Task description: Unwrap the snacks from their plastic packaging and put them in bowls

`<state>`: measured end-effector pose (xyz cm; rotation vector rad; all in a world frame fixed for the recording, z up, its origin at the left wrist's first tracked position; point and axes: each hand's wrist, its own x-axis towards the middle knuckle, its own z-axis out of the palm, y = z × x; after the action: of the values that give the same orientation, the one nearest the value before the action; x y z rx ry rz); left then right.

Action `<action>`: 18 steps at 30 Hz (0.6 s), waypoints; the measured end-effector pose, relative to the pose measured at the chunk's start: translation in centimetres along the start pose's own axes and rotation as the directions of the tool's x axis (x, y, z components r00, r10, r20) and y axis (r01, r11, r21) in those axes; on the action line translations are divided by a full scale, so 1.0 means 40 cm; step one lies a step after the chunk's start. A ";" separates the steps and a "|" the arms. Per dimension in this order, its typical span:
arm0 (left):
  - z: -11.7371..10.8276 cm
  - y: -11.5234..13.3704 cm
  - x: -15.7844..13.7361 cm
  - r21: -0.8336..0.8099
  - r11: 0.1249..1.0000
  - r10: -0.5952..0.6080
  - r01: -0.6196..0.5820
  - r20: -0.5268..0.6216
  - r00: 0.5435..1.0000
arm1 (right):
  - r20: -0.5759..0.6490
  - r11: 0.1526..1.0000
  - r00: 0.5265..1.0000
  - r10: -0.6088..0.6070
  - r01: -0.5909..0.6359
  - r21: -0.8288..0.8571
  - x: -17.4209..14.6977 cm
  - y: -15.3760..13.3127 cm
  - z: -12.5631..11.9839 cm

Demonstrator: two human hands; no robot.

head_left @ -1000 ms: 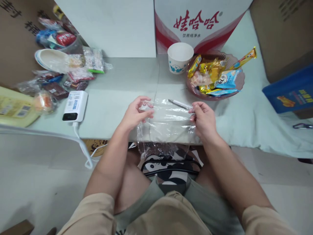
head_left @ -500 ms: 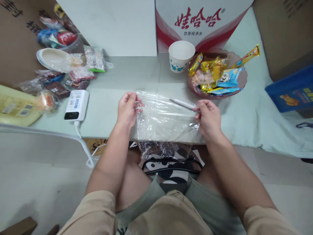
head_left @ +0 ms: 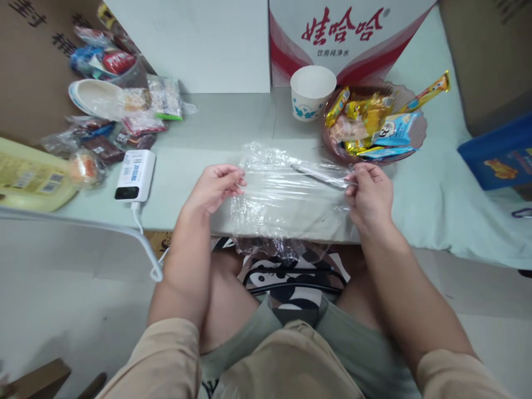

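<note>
Pale yellow plastic forms one container at the left of the worktop, beside a jumble of wrapped snacks too crowded to count. Next lies one white power bank with one cable at its near end. Of two hands, the left hand pinches the left side of one clear plastic film, which spans the gap between them and droops over the front edge. It looks light, limp, slippery and easily torn, so opposite edges seem the best hold. One slim pen-like stick runs along its right part; behind stands one paper cup. The right hand pinches the film's right side; whether it grips the stick too, I cannot tell. Farther right come one bowl of several packets and one blue box.
</note>
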<state>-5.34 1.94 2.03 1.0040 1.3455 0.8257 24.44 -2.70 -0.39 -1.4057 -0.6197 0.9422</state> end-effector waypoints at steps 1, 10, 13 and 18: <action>-0.001 0.001 0.000 -0.035 0.999 0.022 -0.023 -0.046 0.999 | -0.011 1.000 1.000 0.013 -0.013 0.005 0.002 0.000 -0.002; 0.030 0.003 0.001 -0.104 0.993 0.056 -0.061 -0.046 0.997 | 0.153 0.979 0.980 0.123 -0.145 0.140 -0.019 -0.016 -0.004; 0.026 0.005 0.008 -0.199 0.973 0.091 -0.117 -0.138 0.986 | 0.308 0.964 0.939 0.152 -0.210 0.166 -0.049 -0.010 0.006; 0.021 -0.010 0.016 -0.082 0.982 0.146 -0.169 -0.227 0.963 | 0.435 0.966 0.871 0.227 -0.257 0.010 -0.095 0.018 0.022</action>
<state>-4.47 2.28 1.39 0.9702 1.4073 1.1426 21.59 -5.47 -0.34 -1.2364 -0.7399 1.4881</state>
